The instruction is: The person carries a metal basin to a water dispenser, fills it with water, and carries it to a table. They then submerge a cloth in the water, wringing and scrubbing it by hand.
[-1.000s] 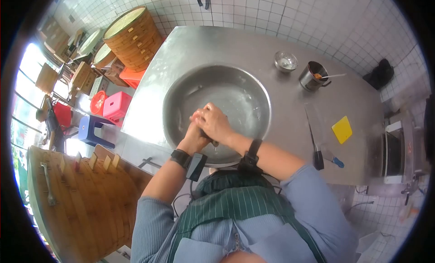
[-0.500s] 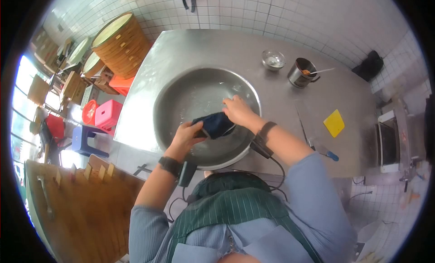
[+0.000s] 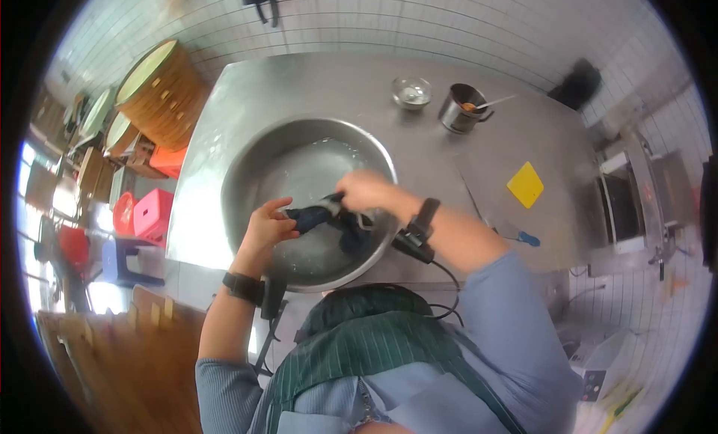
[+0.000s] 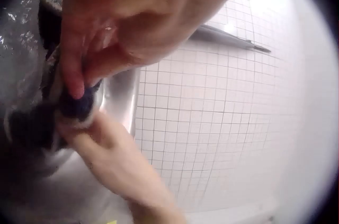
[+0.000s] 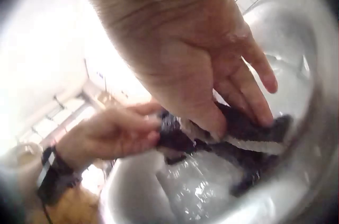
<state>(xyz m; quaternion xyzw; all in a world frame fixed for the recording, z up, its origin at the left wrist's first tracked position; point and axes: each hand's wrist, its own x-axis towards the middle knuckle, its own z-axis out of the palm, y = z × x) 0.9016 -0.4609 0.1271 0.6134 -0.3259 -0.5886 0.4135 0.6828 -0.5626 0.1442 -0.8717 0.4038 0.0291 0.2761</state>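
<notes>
A dark blue cloth with pale edging is stretched between both hands, low over a large round steel basin with water in it. My left hand pinches one end of the cloth between thumb and fingers, as the left wrist view shows up close. On the other side, my right hand grips the cloth with thumb and fingers; its little finger stands away in the right wrist view. Part of the cloth hangs down into the basin below the right hand.
The basin stands on a steel table. To its right are a glass bowl, a metal mug with a spoon, a yellow scraper and a blue-handled tool. Bamboo steamers are stacked at the left.
The hands were clasped together over the basin, then moved apart, opening out the dark cloth. The right hand now grips it too. The head view has shifted, so the table sits further left.
</notes>
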